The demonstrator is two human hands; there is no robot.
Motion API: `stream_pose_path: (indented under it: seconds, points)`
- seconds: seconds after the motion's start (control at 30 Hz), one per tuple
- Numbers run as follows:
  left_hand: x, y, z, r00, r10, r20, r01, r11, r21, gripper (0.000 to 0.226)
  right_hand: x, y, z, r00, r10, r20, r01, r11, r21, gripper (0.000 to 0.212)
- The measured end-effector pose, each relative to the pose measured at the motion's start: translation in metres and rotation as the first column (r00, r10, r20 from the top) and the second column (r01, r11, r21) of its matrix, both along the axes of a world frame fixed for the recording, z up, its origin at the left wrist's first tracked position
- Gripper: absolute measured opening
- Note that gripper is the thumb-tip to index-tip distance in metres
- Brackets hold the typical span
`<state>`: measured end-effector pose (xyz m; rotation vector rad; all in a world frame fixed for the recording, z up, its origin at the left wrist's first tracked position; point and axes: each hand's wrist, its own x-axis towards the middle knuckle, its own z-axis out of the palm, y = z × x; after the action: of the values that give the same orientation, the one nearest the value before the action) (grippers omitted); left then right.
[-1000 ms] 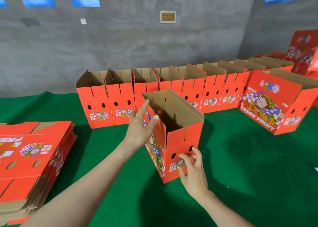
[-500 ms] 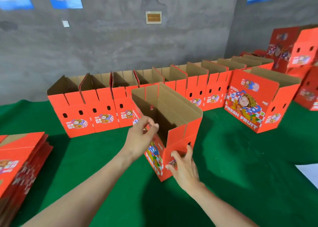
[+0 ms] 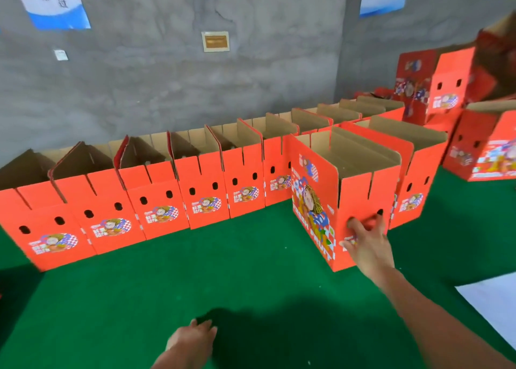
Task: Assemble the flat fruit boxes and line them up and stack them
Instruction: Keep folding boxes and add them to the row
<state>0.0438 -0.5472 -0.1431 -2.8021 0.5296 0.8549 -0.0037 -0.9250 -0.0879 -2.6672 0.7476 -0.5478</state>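
Here our right hand [image 3: 365, 245] presses, fingers [image 3: 363, 227] spread, on the end panel of the upright box [image 3: 312, 201], just before the row [image 3: 203, 195] on the green table [image 3: 223, 271]; our left hand [image 3: 192, 340] hangs empty, relaxed; light, stiff cardboard, we judge; push low.

The frame's right edge cuts the blurred stacked boxes [image 3: 446, 83]. Whether the right hand [image 3: 365, 245] has its fingertips [image 3: 354, 225] hooked into the nearest box [image 3: 360, 189] through its holes is unclear.

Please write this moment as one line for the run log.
step: line up | right hand: presses open box end | left hand: idle | box row: behind
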Motion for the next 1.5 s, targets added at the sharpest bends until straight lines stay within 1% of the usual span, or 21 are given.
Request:
stream_pose_path:
  seconds: [0.1,0.23,0.37,0.47,0.53,0.7,0.77,0.83,0.9,1.0,1.07,1.13,1.2,1.23,1.27,1.3,1.37,1.4,1.43,1.47,1.5]
  points:
    - [0.020,-0.009,-0.003,0.996,-0.088,0.014,0.087,0.994,0.070,0.040,0.018,-0.042,0.011,0.996,-0.090,0.030,0.088,0.994,0.061,0.042]
    - [0.045,-0.001,-0.019,0.999,0.028,0.021,-0.028,0.999,-0.036,0.044,0.044,-0.051,0.008,0.956,-0.263,0.126,0.218,0.932,0.290,0.054]
    - [0.063,0.007,-0.038,0.993,0.112,0.031,-0.109,0.991,-0.076,0.050,0.055,-0.015,-0.023,0.809,-0.446,0.384,0.234,0.843,0.485,0.051]
    - [0.070,0.010,-0.045,0.993,0.107,0.040,-0.103,0.990,-0.092,0.049,0.065,-0.003,-0.027,0.733,-0.496,0.466,0.206,0.814,0.542,0.042]
    - [0.068,0.009,-0.039,0.993,0.108,0.050,-0.102,0.990,-0.100,0.049,0.074,-0.002,-0.022,0.750,-0.481,0.454,0.169,0.802,0.572,0.043]
    - [0.054,-0.002,-0.022,0.996,0.048,0.080,-0.037,0.990,-0.134,0.046,0.092,-0.006,-0.008,0.899,-0.325,0.293,0.083,0.784,0.615,0.061]
    - [0.052,-0.003,-0.022,0.994,0.026,0.109,-0.008,0.987,-0.163,0.046,0.095,-0.009,0.001,0.942,-0.287,0.173,0.110,0.752,0.650,0.072]
    - [0.049,-0.002,-0.021,0.993,0.027,0.118,-0.007,0.986,-0.167,0.048,0.095,-0.009,0.008,0.956,-0.269,0.115,0.129,0.739,0.662,0.076]
    - [0.046,-0.003,-0.017,0.991,0.023,0.134,-0.002,0.989,-0.149,0.049,0.093,-0.001,0.016,0.956,-0.252,0.152,0.101,0.766,0.635,0.070]
    - [0.038,-0.007,-0.009,0.994,-0.024,0.104,0.028,0.999,-0.032,0.050,0.083,0.029,0.035,0.921,-0.224,0.319,0.015,0.839,0.544,0.044]
    - [0.032,-0.003,-0.011,0.990,0.046,0.130,-0.032,0.994,-0.107,0.054,0.071,0.065,0.050,0.888,-0.146,0.436,-0.077,0.887,0.455,0.029]
    - [0.019,0.008,-0.004,0.981,0.092,0.174,-0.051,0.973,-0.225,0.065,0.056,0.118,0.060,0.863,0.072,0.500,-0.269,0.903,0.336,0.020]
    - [0.005,0.027,0.006,0.944,-0.047,0.326,0.160,0.930,-0.330,0.086,0.042,0.179,0.062,0.811,0.358,0.462,-0.499,0.836,0.228,0.016]
    - [-0.004,0.040,0.014,0.918,-0.070,0.390,0.233,0.891,-0.390,0.084,0.035,0.210,0.060,0.768,0.498,0.402,-0.600,0.779,0.182,0.017]
    - [-0.013,0.059,0.019,0.918,-0.016,0.396,0.212,0.864,-0.457,0.076,0.028,0.239,0.058,0.711,0.621,0.330,-0.685,0.718,0.124,0.021]
    - [-0.020,0.080,0.019,0.923,0.101,0.372,0.115,0.849,-0.516,0.073,0.023,0.266,0.054,0.651,0.715,0.255,-0.749,0.659,0.062,0.024]
    - [-0.034,0.133,0.021,0.916,0.367,0.160,-0.186,0.745,-0.641,0.099,0.016,0.309,0.047,0.570,0.809,0.142,-0.817,0.577,-0.005,0.029]
    - [-0.042,0.163,0.033,0.872,0.466,0.149,-0.267,0.709,-0.653,0.119,0.015,0.327,0.044,0.553,0.826,0.111,-0.830,0.558,-0.013,0.030]
    - [-0.048,0.196,0.042,0.802,0.562,0.202,-0.297,0.669,-0.682,0.138,0.015,0.342,0.042,0.545,0.833,0.093,-0.836,0.548,-0.014,0.031]
    - [-0.053,0.235,0.047,0.703,0.665,0.252,-0.314,0.608,-0.729,0.148,0.016,0.357,0.041,0.541,0.837,0.078,-0.839,0.543,-0.012,0.032]
    - [-0.057,0.277,0.053,0.588,0.735,0.337,-0.286,0.579,-0.763,0.145,0.018,0.371,0.040,0.539,0.840,0.069,-0.842,0.540,-0.003,0.032]
